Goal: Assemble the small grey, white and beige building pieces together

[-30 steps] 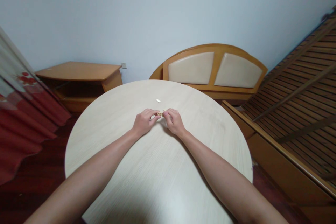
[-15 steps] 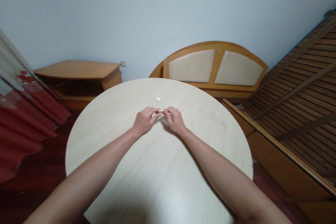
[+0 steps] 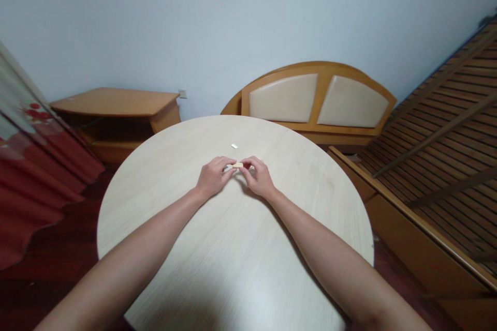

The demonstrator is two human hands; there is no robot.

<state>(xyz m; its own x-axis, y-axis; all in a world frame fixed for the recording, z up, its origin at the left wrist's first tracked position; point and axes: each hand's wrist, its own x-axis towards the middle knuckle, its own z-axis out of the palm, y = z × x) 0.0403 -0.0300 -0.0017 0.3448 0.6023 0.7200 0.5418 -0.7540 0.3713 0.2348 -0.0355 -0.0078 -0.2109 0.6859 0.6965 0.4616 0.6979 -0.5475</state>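
Beyond both hands' closed grip on the small block (image 3: 237,165) lies a white chip (image 3: 234,146).

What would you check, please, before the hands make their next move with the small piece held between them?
1. Left hand has fingertip contact with the small tan piece: ok.
2. Right hand pinches the other end of the piece: ok.
3. Piece kept over the round table, well away from its edge: ok.
4. Small white bit lies apart on the table beyond the hands, not under them: ok.
5. Which face of the piece is up, and whether it is one part or two: cannot tell, too small.
6. Whether the piece touches the tabletop or is lifted: cannot tell.
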